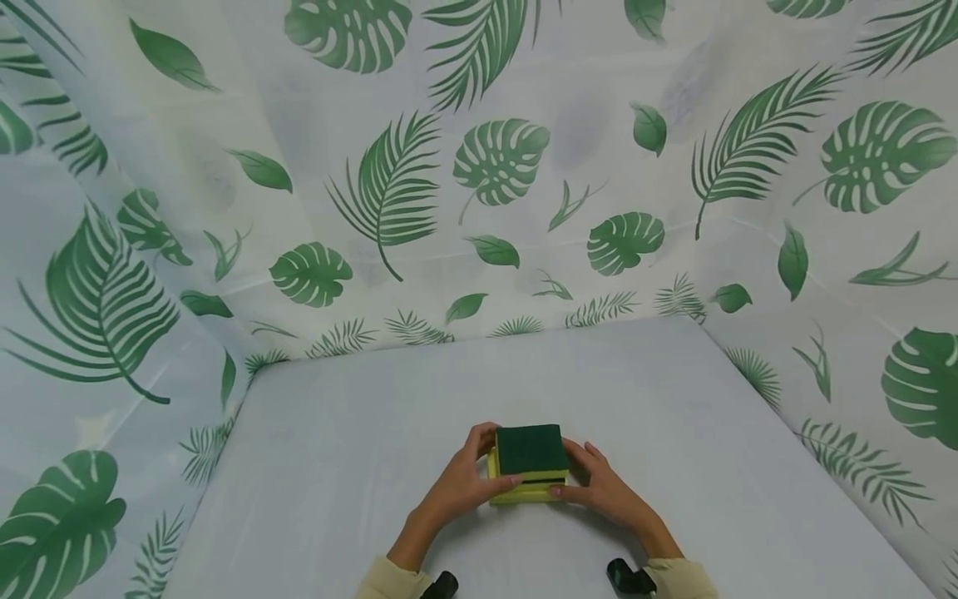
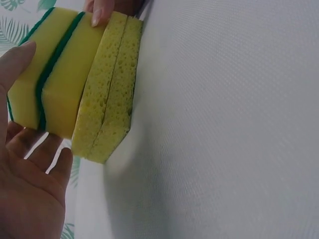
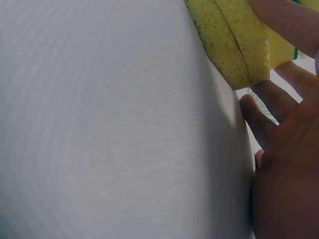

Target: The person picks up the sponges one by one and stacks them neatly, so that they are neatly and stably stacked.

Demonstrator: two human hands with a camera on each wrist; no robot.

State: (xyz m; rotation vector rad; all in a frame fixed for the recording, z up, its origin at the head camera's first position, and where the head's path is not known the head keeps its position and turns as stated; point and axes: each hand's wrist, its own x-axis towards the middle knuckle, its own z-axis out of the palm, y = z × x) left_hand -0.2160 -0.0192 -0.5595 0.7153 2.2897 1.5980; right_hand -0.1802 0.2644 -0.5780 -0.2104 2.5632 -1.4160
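A stack of sponges stands on the white surface in front of me. Its two upper pieces are yellow scouring sponges (image 1: 531, 449) with dark green scouring layers, the topmost green side up. Under them lie two thin, porous yellow sponges (image 2: 107, 89), one flat on the other. My left hand (image 1: 458, 484) grips the upper sponges from the left, thumb across the near side and fingers behind. From the right, my right hand (image 1: 604, 489) holds the stack low, its thumb on the near face by the porous pair. Its fingers (image 3: 276, 102) reach round the far side.
The white tabletop (image 1: 359, 416) stretches around the stack. Leaf-printed cloth walls (image 1: 561, 166) enclose it at the back, left and right. Dark devices (image 1: 629, 576) are worn at both wrists, by the cream sleeves (image 1: 683, 578).
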